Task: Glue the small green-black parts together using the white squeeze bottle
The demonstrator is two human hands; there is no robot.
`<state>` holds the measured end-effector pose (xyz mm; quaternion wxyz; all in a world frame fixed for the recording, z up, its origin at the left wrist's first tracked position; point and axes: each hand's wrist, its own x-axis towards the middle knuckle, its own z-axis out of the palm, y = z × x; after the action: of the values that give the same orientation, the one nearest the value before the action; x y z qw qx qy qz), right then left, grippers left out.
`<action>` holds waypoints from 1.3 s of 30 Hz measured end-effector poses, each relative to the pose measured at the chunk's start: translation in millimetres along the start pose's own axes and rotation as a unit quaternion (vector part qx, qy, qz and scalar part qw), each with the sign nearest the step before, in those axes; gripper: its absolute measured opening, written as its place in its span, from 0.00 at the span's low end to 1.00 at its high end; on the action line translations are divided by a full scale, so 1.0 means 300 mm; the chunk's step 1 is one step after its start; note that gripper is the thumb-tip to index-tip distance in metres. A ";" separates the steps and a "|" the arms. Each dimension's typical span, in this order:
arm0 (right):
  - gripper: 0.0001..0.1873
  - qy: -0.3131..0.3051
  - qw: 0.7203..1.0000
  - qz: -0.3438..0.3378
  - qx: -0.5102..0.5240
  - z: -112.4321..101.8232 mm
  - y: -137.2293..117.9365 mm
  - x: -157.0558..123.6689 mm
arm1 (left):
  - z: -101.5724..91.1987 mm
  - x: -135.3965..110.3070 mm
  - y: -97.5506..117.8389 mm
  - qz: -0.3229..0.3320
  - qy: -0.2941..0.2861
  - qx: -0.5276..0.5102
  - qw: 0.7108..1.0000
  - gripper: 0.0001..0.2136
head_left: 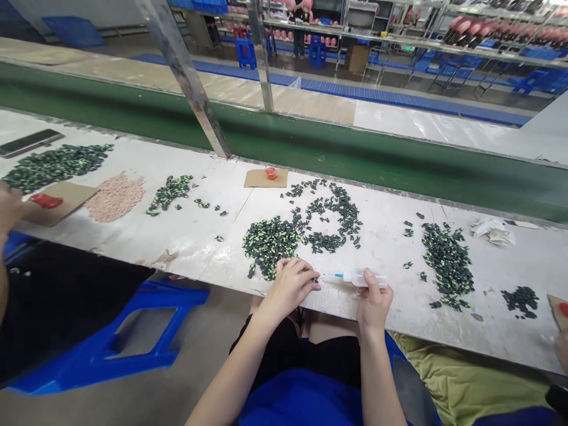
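My left hand [293, 283] rests at the near edge of the white table [186, 236], fingers curled in a pinch on a small dark green piece beside a heap of such pieces [270, 239]. My right hand [373, 299] grips a clear syringe [361, 277] with a blue needle hub. Its tip points left toward my left fingertips. A ring-shaped spread of the same pieces [331, 216] lies just behind.
Another heap of dark pieces [448, 260] lies to the right, with a crumpled tissue [494, 231] behind. A red cap on cardboard [270, 173] sits at the back. To the left are a pink heap [116, 196], more green heaps and a co-worker's hand [9, 207]. Green conveyor [355, 154] runs behind.
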<state>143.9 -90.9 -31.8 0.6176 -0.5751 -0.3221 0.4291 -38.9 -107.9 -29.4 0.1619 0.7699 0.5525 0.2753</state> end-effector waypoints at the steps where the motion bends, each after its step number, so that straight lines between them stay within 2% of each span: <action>1: 0.20 -0.003 1.000 -0.002 -0.008 -0.002 0.000 -0.001 | -0.003 0.000 0.000 -0.006 0.002 0.006 1.000 0.05; 10: 0.18 -0.038 0.992 -0.043 -0.114 0.032 -0.029 -0.051 | -0.015 -0.023 -0.010 -0.001 -0.002 -0.044 0.999 0.13; 22: 0.16 -0.059 0.987 -0.043 -0.142 0.043 -0.019 -0.054 | 0.017 -0.032 -0.022 -0.015 0.072 -0.034 0.997 0.04; 39: 0.18 -0.056 0.988 -0.028 -0.138 0.059 -0.033 -0.056 | 0.023 -0.028 -0.022 0.000 0.094 -0.029 0.995 0.04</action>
<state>122.6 -98.2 -18.1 0.5250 -0.6204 -0.4286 0.3947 -41.8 -113.1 -40.7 0.1320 0.7354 0.5572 0.3625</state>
